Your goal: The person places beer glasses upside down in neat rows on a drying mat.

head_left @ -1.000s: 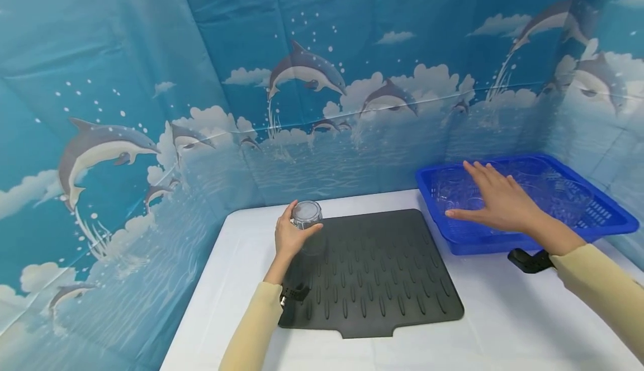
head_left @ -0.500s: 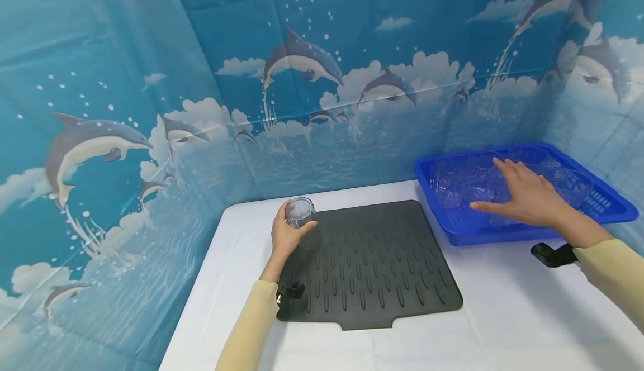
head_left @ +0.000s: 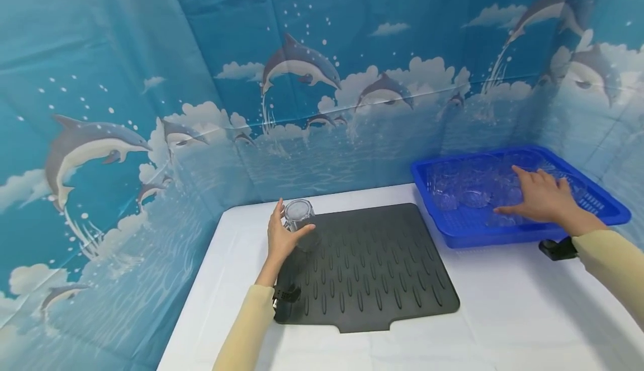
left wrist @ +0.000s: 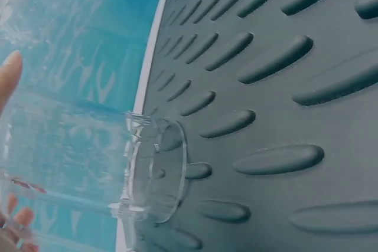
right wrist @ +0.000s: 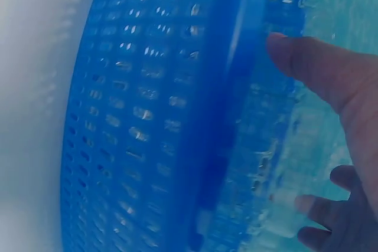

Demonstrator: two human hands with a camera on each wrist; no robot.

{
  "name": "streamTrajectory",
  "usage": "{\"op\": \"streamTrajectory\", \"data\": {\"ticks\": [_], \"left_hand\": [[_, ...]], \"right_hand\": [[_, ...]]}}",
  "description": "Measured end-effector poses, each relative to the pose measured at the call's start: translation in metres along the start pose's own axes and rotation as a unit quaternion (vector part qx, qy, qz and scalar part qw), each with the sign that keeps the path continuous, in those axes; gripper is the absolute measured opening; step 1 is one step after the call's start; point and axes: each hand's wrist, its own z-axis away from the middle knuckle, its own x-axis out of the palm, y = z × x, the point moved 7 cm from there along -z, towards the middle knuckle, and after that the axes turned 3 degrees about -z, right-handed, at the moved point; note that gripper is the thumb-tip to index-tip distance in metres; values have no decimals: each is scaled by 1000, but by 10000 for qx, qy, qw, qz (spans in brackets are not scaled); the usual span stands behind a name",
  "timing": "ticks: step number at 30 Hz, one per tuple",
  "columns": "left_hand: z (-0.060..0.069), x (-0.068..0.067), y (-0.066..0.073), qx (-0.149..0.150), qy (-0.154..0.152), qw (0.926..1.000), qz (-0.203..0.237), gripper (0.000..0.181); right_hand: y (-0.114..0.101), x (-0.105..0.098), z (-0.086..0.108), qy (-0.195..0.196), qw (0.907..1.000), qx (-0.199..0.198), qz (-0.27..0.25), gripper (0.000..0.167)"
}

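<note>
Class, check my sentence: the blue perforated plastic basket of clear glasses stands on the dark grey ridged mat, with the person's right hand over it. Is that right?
Not on the mat: the head view shows the basket standing on the white tabletop, to the mat's right. The clear glasses in it and the right hand over it are as you said.

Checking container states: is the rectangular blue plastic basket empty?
Not empty: the head view shows several clear glass cups inside the basket.
</note>
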Motion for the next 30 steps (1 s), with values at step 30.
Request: {"op": "streamTrajectory", "data": {"ticks": [30], "left_hand": [[34,-34,64,1080,388,9905,754,100]], "right_hand": [[-89,-113,-17,863,9927,-459,-704,120]]}}
